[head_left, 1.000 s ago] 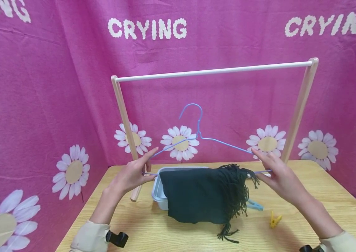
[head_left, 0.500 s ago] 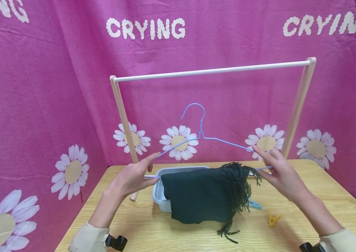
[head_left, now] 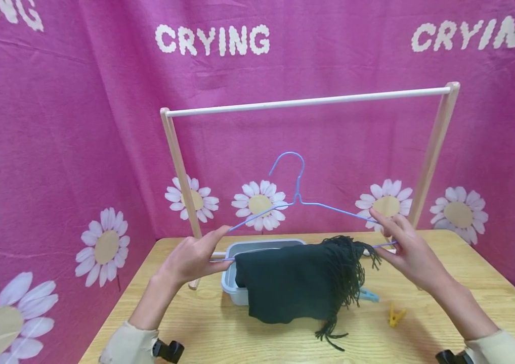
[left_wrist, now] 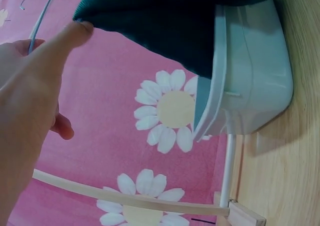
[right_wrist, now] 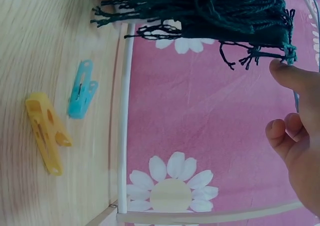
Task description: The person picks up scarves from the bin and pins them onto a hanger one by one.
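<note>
A blue wire hanger (head_left: 257, 216) is held up between both hands, its hook pointing upward below the rack's rail. Over its lower bar hangs a folded dark green scarf (head_left: 289, 285), fringe bunched toward the right end. My left hand (head_left: 194, 255) grips the hanger's left corner, thumb along the lower bar by the scarf's edge (left_wrist: 150, 31). At the opposite corner my right hand (head_left: 410, 250) holds the wire, with the thumb close to the fringe (right_wrist: 240, 16) and the index finger on the sloping arm.
Behind the scarf stands a light grey plastic tub (head_left: 234, 293). A wooden rack with a white rail (head_left: 307, 102) spans the table's back. On the wooden table (head_left: 207, 328) to the right lie a yellow clothespin (head_left: 395, 316) and a blue clothespin (right_wrist: 82, 91).
The hanger's hook has shifted to the right and slightly down. The scarf has moved a little right with it. Both hands keep their hold on the corners.
</note>
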Demonstrator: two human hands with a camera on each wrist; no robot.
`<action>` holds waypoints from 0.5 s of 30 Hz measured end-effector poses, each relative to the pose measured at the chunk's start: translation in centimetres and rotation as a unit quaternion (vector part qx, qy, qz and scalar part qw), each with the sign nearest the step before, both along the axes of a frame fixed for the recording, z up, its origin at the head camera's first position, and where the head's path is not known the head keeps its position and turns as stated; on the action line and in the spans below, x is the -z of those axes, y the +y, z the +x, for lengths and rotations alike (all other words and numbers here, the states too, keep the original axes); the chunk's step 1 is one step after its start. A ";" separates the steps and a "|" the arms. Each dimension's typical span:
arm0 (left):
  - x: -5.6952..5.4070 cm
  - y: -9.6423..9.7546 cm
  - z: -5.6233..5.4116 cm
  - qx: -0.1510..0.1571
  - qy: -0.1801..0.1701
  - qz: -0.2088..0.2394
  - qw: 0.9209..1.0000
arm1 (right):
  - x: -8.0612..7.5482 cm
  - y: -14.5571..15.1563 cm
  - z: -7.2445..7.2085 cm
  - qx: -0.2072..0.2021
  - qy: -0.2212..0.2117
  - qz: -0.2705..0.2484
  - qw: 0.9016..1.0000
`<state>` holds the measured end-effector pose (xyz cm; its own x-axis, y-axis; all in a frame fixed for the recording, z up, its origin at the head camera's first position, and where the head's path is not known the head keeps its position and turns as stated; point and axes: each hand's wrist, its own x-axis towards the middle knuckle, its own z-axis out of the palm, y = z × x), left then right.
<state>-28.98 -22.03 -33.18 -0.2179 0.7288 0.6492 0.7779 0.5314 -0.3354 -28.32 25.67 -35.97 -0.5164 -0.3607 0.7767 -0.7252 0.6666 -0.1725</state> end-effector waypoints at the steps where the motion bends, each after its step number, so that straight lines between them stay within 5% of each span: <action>1: 0.0 0.0 0.0 -0.002 0.002 0.000 1.000 | 0.1 0.1 0.0 0.000 -0.004 -0.002 1.000; 15: 1.4 -0.5 -0.4 -0.040 -0.036 0.023 0.998 | -0.3 -0.3 0.5 -0.005 -0.034 -0.035 0.999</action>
